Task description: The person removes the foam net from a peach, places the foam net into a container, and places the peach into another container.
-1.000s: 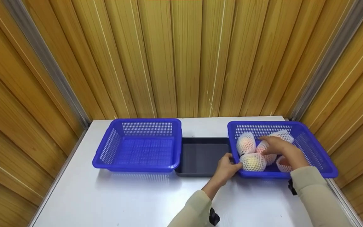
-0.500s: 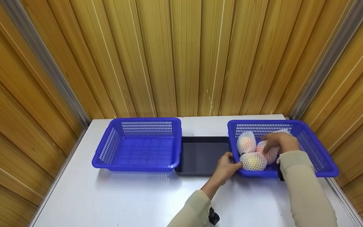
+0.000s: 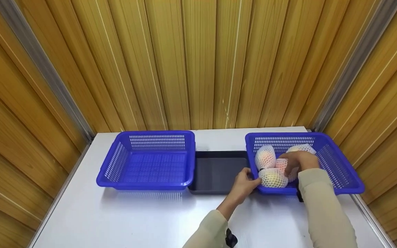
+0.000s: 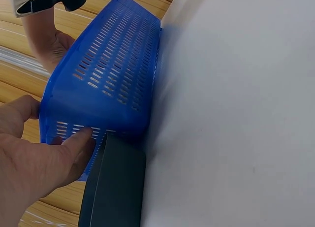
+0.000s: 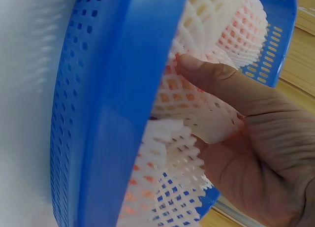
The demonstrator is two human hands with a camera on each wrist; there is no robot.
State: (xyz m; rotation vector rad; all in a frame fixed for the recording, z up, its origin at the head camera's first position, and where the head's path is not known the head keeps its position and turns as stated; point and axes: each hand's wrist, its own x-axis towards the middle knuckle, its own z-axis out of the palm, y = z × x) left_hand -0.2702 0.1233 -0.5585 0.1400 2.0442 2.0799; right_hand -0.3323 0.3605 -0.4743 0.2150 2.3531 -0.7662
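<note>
In the head view my left hand (image 3: 242, 186) pinches the left wall of the right blue basket (image 3: 343, 190), thumb inside and fingers outside. The left wrist view shows those fingertips against the basket's slotted side (image 4: 115, 54). My right hand (image 3: 300, 161) reaches inside this basket. In the right wrist view its thumb presses on a reddish fruit in a white foam net (image 5: 179, 91), and the other fingers are hidden behind the fruit. Around it lie a yellowish netted fruit (image 3: 273, 178), a pinkish netted one (image 3: 265, 156) and another (image 3: 302, 148) at the back.
A dark grey tray (image 3: 219, 172) sits between the two baskets. The left blue basket (image 3: 157, 162) has its slatted floor in view. White tabletop (image 3: 143, 220) extends in front, and wood-patterned walls (image 3: 198, 69) enclose the back and sides.
My right hand has moved down and slightly left, from over the netted fruit to a grip on the reddish one. My left hand stays on the basket wall. The head view has shifted slightly.
</note>
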